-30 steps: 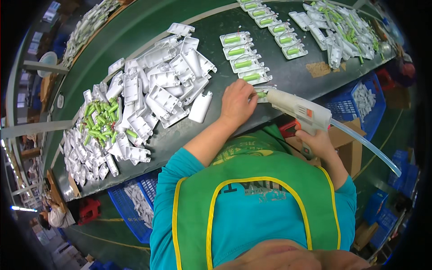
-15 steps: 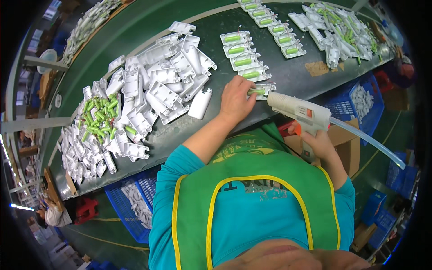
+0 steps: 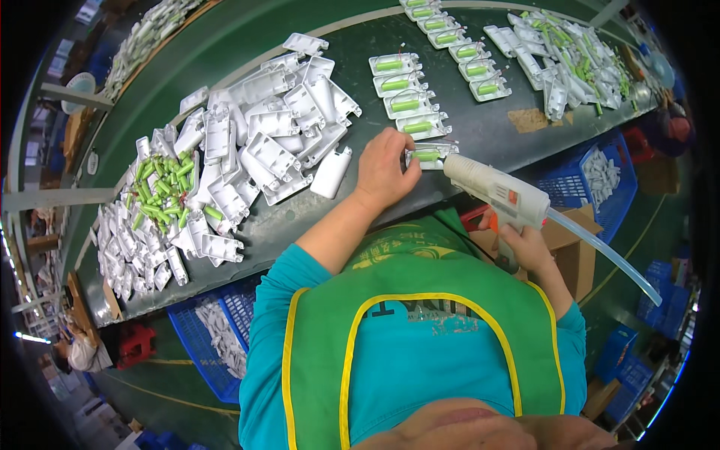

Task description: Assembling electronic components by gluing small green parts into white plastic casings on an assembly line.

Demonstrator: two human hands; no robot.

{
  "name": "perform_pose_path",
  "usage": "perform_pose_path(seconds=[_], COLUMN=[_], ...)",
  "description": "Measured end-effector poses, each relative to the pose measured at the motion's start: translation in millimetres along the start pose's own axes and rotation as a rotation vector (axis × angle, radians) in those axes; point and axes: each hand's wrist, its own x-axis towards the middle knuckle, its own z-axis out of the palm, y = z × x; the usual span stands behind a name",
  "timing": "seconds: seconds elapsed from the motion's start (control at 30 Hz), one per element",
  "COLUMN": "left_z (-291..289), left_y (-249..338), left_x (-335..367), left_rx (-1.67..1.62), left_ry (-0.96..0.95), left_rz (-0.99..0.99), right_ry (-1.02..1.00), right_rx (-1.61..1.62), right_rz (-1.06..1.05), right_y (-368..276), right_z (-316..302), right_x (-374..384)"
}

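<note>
My right hand (image 3: 527, 245) grips the handle of a white hot glue gun (image 3: 499, 191), a finger by its orange trigger. A thick clear glue stick (image 3: 611, 253) trails from the gun's back end. Its nozzle points left, at the right end of a white plastic shell (image 3: 438, 165) near the table's front edge. A green cylindrical battery (image 3: 426, 156) lies inside that shell. My left hand (image 3: 384, 171) has its fingers curled and thumb closed at the shell's left end, partly covering it. Whether the nozzle touches the shell I cannot tell.
Beyond the shell, more shells with batteries (image 3: 418, 127) stand in two rows. A heap of white shells (image 3: 274, 124) with a pile of green batteries (image 3: 161, 187) covers the left. Another heap (image 3: 574, 60) lies far right. Blue crates (image 3: 206, 337) and a cardboard box (image 3: 574, 244) stand below the table.
My left hand has drawn slightly left, so more of the battery and shell shows. The glue gun has shifted a little left with its nozzle still at the shell's right end.
</note>
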Motion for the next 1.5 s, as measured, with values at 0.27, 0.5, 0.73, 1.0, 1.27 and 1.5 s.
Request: perform_pose_path(seconds=[0.27,0.5,0.73,1.0,1.27,1.5], left_z=[-1,0,1,0,-26,-8], left_y=[2,2,1,2,15,10], left_x=[3,1,1,2,-12,-11], left_rx=[-0.023,-0.004,0.014,0.024,0.161,0.334], left_ry=[-0.029,-0.020,-0.045,-0.035,-0.168,-0.172], left_rz=[-0.054,-0.064,-0.086,-0.071,0.060,0.181], right_ry=[0.041,0.085,0.113,0.096,0.004,-0.005], right_rx=[-0.027,-0.017,-0.053,-0.050,0.190,0.517], right_rz=[0.062,0.076,0.108,0.066,-0.038,-0.166], right_y=[1,-3,-8,-5,3,20], right_z=[1,5,6,3,-4,-11], right_x=[2,2,8,9,-1,4])
